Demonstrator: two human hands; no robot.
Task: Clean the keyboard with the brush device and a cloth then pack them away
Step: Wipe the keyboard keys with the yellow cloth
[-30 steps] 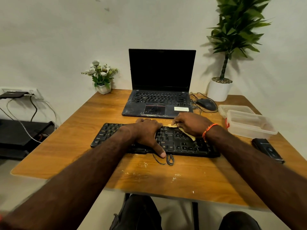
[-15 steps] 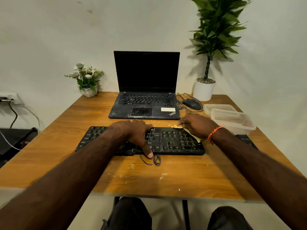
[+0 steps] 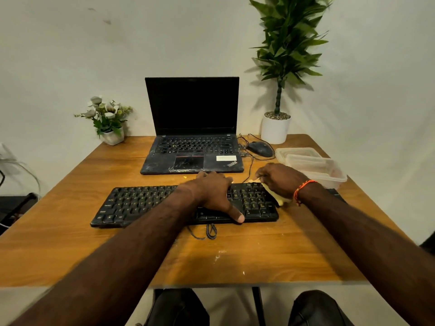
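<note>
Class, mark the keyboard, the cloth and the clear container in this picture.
keyboard (image 3: pixel 141 203): head view, on its bare left keys.
cloth (image 3: pixel 279 200): head view, on the yellow edge showing below the right hand.
container (image 3: pixel 329 176): head view, on its near clear wall.

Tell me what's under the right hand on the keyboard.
A yellow cloth shows beneath the right hand, pressed at the keyboard right end. The keys beneath it are hidden.

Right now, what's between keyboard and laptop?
Mostly bare table; left hand's fingertips reach over the keyboard edge toward the laptop. Head view.
</note>
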